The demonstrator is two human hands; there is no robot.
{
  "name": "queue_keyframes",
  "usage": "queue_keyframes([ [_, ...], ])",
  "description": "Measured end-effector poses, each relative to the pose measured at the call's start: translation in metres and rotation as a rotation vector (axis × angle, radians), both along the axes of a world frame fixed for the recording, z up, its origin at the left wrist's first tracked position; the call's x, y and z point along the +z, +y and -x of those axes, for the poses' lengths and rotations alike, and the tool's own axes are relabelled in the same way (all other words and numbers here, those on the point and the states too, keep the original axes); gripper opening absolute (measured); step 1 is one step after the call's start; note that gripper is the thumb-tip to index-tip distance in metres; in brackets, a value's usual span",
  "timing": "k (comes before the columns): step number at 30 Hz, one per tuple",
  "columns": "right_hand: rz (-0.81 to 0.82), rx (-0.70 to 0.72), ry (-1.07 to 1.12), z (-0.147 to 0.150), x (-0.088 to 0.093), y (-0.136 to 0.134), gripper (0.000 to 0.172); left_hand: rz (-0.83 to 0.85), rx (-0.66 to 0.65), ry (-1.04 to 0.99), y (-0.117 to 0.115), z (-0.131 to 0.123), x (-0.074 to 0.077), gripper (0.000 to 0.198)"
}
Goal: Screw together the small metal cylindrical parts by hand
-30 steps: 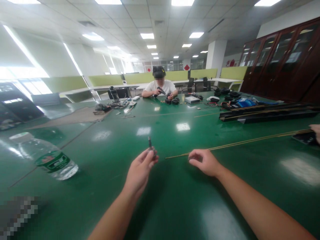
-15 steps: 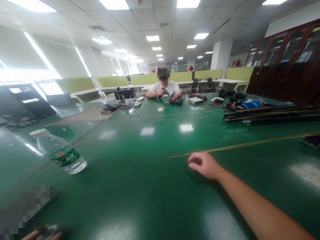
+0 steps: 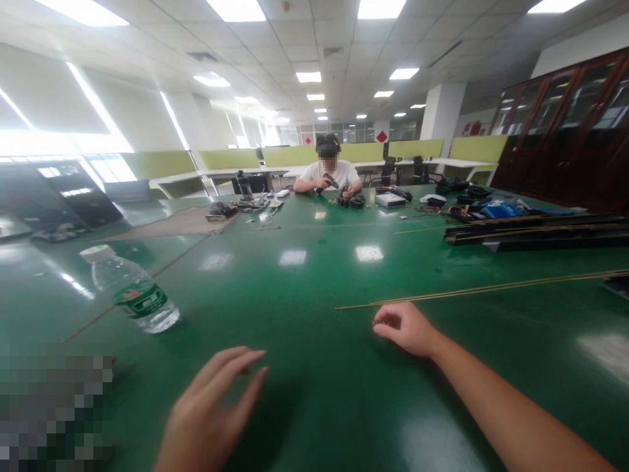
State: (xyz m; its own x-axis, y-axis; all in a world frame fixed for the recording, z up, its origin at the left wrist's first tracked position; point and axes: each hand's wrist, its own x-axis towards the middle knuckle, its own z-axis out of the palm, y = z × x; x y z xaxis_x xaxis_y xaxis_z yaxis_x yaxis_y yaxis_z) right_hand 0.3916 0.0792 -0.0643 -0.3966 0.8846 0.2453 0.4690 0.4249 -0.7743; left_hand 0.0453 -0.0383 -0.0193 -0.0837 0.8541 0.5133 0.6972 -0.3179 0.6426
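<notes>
My left hand is raised over the green table at the lower middle. Its fingers and thumb are apart, with nothing between them. Near the ends of two thin brass-coloured rods, my right hand rests on the tabletop, fingers curled in towards the thumb. A small dark bit shows at its fingertips, too small to name. The rods lie just beyond that hand's knuckles.
A water bottle with a green label stands at the left. Black channel-like lengths lie at the far right. Across the table sits a person holding a dark tool. A blurred-out dark object occupies the lower left corner.
My left hand has come from the lower left corner, where it held a small shiny thing, to the lower middle, and is now empty. My right hand stays in place; the view shifts slightly.
</notes>
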Motion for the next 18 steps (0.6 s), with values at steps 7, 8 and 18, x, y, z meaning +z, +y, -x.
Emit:
queue_keyframes([
  [7, 0.062, 0.089, 0.088, 0.001, -0.001, -0.001, 0.02, 0.071, -0.553, 0.477, 0.076, -0.138, -0.011, 0.044],
  [8, 0.07, 0.108, 0.101, 0.001, -0.002, -0.001, 0.021, 0.071, -0.575, 0.508, 0.082, -0.148, -0.014, 0.038],
  [18, 0.136, 0.137, 0.09, 0.001, 0.003, -0.002, 0.022, 0.099, -0.333, 0.438, 0.071, -0.109, 0.0, 0.017],
])
